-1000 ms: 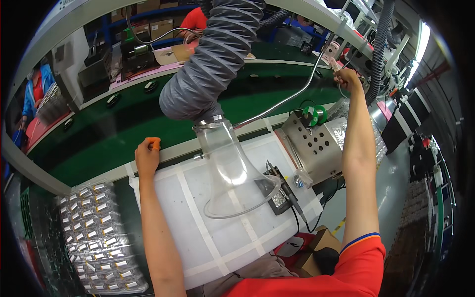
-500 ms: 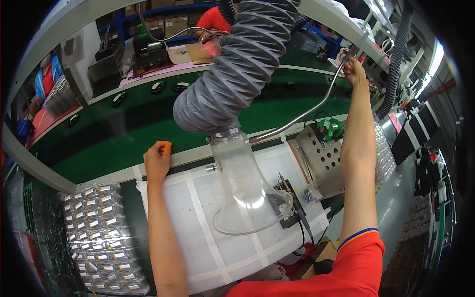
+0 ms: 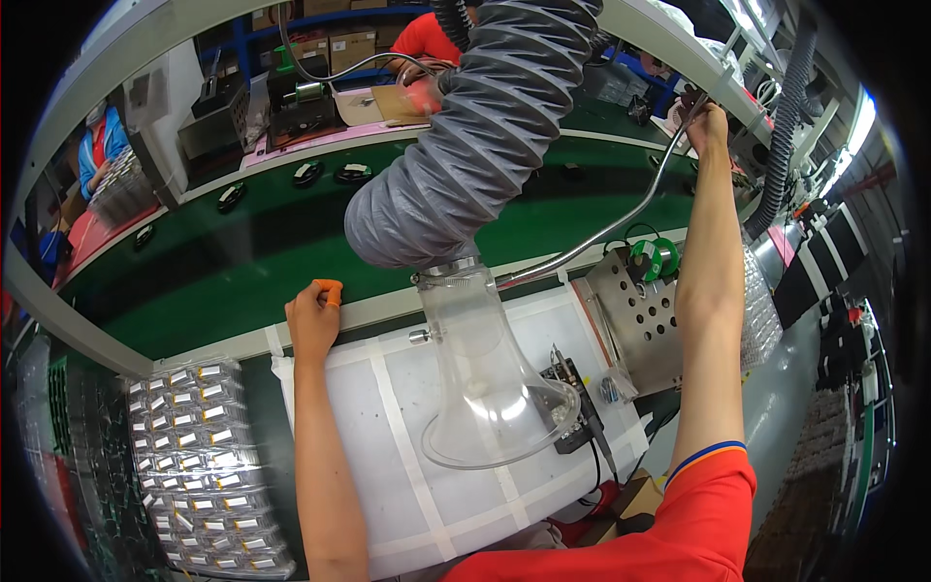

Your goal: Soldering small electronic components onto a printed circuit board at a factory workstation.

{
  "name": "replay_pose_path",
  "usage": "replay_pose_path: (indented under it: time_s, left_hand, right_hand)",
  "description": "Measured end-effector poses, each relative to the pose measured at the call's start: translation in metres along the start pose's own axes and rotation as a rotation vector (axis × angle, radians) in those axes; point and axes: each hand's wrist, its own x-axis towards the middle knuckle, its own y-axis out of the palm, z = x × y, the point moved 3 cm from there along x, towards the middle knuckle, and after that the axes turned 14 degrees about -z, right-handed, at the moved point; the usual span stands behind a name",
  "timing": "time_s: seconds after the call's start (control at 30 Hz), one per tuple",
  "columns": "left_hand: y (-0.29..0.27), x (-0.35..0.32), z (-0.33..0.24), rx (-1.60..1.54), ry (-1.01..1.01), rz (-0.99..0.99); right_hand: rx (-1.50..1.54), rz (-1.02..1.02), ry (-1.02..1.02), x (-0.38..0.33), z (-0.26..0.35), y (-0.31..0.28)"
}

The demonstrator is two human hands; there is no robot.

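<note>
My left hand (image 3: 313,318) rests at the near edge of the green conveyor belt (image 3: 233,267), fingers curled in and orange finger covers on the fingertips. Nothing shows in it. Stretched far to the upper right, my right hand (image 3: 711,128) is closed at the upper end of a flexible metal gooseneck (image 3: 635,213); its fingers are partly hidden. The lower end of that gooseneck reaches a clear flared fume hood (image 3: 470,378), which hangs over a white mat (image 3: 364,466) between my arms. A grey corrugated duct (image 3: 461,145) joins the hood's top.
Trays of small parts (image 3: 199,466) are stacked at left. Right of the hood stand a soldering iron (image 3: 596,427), a perforated metal box (image 3: 630,310) and a green solder spool (image 3: 656,258). Black round parts (image 3: 308,175) lie on the belt. A co-worker's red sleeve (image 3: 424,39) shows beyond.
My right hand has shifted slightly up and to the right at the gooseneck's end. My left hand stays at the belt edge. The whole view has moved a little.
</note>
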Motion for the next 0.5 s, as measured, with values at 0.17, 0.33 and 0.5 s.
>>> replay_pose_path:
  time_s: [0.17, 0.33, 0.5]
  left_hand:
    - [0.0, 0.0, 0.002, -0.008, -0.056, 0.023]
    - [0.001, 0.0, 0.003, -0.006, -0.02, 0.015]
    - [0.002, 0.0, 0.006, 0.007, -0.018, 0.025]
  right_hand:
    - [0.073, -0.032, -0.063, 0.001, 0.006, 0.001]
    - [0.284, -0.088, -0.083, 0.006, 0.007, -0.009]
    - [0.27, -0.101, 0.007, 0.011, 0.003, -0.018]
